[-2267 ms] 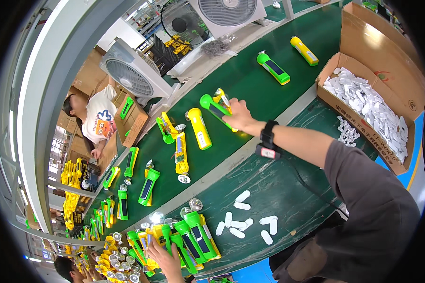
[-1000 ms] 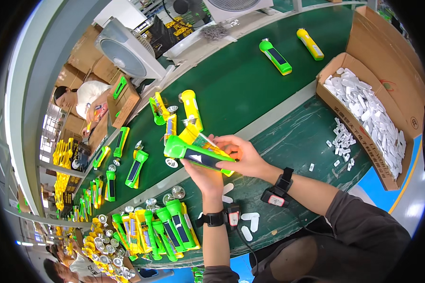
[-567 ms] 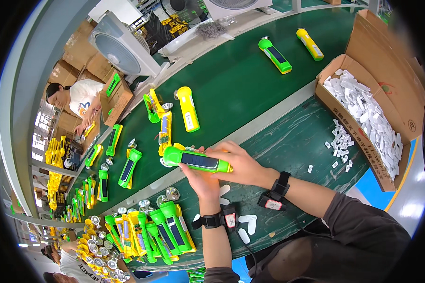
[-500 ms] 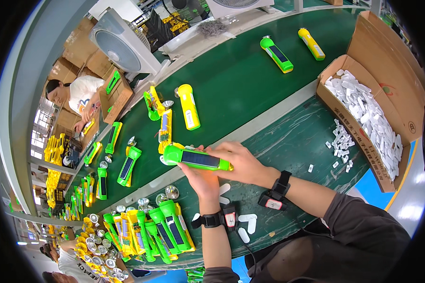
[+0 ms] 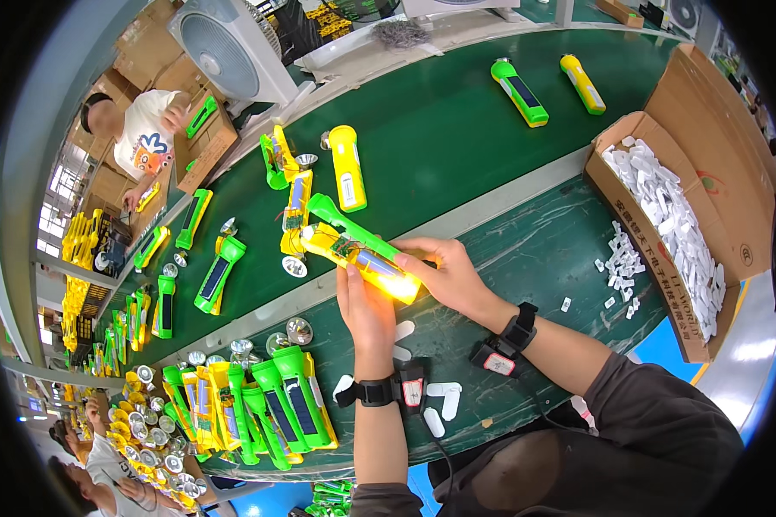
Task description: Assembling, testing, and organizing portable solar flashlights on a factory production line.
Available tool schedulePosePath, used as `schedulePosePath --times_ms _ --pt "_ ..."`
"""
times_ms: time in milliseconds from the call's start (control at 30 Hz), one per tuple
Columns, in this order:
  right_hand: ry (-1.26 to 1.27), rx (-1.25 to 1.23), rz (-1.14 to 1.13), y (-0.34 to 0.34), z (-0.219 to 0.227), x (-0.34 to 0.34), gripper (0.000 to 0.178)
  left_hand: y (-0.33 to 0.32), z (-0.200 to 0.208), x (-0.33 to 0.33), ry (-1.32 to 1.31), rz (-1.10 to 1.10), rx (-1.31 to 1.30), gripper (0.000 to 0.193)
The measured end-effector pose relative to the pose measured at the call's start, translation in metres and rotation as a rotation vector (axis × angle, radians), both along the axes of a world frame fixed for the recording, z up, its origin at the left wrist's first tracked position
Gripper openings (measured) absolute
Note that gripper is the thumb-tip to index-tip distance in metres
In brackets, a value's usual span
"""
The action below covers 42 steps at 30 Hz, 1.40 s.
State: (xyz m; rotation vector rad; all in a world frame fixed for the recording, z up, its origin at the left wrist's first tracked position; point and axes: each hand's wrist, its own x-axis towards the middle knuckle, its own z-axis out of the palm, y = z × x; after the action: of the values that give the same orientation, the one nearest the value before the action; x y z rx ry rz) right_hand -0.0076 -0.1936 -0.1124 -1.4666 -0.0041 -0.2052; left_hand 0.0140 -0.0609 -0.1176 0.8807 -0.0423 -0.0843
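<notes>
Between my hands is a flashlight whose green half-shell [image 5: 351, 226] stands tilted apart from its yellow half-shell [image 5: 326, 244]. A circuit board and a battery [image 5: 372, 261] show inside, and the end by my right hand glows bright yellow. My left hand [image 5: 368, 312] supports the yellow half from below, fingers against its side. My right hand [image 5: 444, 274] grips the glowing end, thumb near the green half. Just beyond lie an opened yellow flashlight body [image 5: 297, 202], its loose reflector [image 5: 294, 266], and a whole yellow flashlight [image 5: 347, 172].
A cardboard box [image 5: 642, 226] of white plastic pieces stands at right, beside a heap of small white parts [image 5: 619, 263]. Several green-and-yellow flashlights [image 5: 289, 401] lie in a row at front left. Flat white covers [image 5: 444, 398] lie near my wrists. A co-worker [image 5: 151, 129] sits across the belt.
The flashlight has been turned over and its green half lifted off the yellow half, exposing the inside. The glow at its end now shows. The co-worker across has raised a hand.
</notes>
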Motion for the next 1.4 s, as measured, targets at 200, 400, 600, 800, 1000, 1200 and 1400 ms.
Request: schedulePosePath --times_ms 200,400,600,800,1000,1200,1400 --pt "0.000 0.124 0.072 0.001 0.007 -0.001 0.028 0.005 -0.001 -0.003 -0.084 0.004 0.104 0.043" --pt "0.015 0.131 0.115 -0.004 0.010 0.001 0.029 0.004 -0.002 -0.002 -0.095 0.001 0.070 0.044" --pt "0.020 0.161 0.192 -0.005 0.004 0.003 0.027 0.005 0.001 -0.002 -0.126 -0.005 0.021 0.046" --pt "0.009 0.077 0.250 -0.010 0.005 0.002 0.024 0.006 0.002 -0.005 -0.137 0.011 0.033 0.047" --pt "-0.003 -0.043 0.197 -0.007 0.012 -0.003 0.025 0.004 0.001 -0.007 -0.133 0.027 0.048 0.046" --pt "-0.010 -0.165 0.182 0.000 0.027 -0.003 0.027 0.001 0.008 -0.007 -0.047 -0.004 0.019 0.043" --pt "-0.267 -0.489 0.054 0.010 0.038 -0.014 0.024 0.009 0.010 -0.004 -0.005 0.093 0.139 0.039"
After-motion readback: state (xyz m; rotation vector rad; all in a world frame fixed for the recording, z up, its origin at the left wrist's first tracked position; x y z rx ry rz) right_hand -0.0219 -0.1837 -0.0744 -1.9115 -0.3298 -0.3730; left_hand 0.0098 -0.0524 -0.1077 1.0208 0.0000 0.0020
